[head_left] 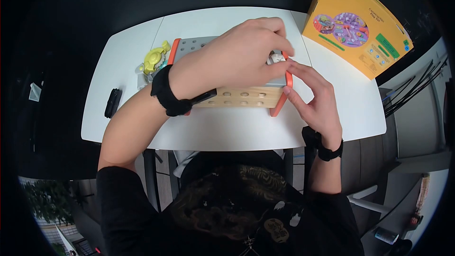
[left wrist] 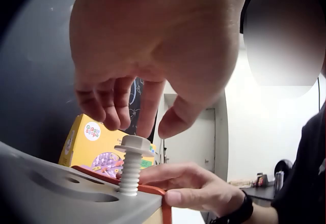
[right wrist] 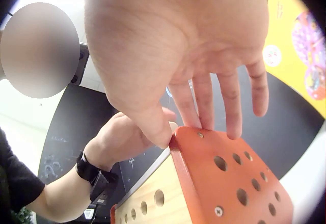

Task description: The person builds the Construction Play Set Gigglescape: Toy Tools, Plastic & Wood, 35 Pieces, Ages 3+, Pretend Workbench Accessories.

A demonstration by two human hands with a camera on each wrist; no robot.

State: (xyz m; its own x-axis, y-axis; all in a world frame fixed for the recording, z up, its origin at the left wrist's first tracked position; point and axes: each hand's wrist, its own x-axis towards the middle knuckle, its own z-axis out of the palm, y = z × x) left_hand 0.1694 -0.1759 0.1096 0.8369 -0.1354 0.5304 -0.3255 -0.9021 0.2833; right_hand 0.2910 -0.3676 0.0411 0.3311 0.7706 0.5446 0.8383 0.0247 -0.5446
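A toy workbench (head_left: 246,97) has a grey top with holes, a wooden front and orange end panels (right wrist: 229,178). A white plastic bolt (left wrist: 131,165) stands upright in the grey top near the right end, its threads showing. Just over the bolt's head hovers my left hand (head_left: 232,52), thumb and fingers apart, the index fingertip close to the head. My right hand (head_left: 317,97) holds the right end panel at its edge, thumb on the front corner and index finger farther back at the top. Its other fingers (right wrist: 232,107) extend straight beside the panel.
Behind the bench's left end lie yellow-green and grey toy parts (head_left: 154,60). A black object (head_left: 113,103) lies at the left of the white table (head_left: 208,132). An orange-yellow play set box (head_left: 358,28) stands at the back right.
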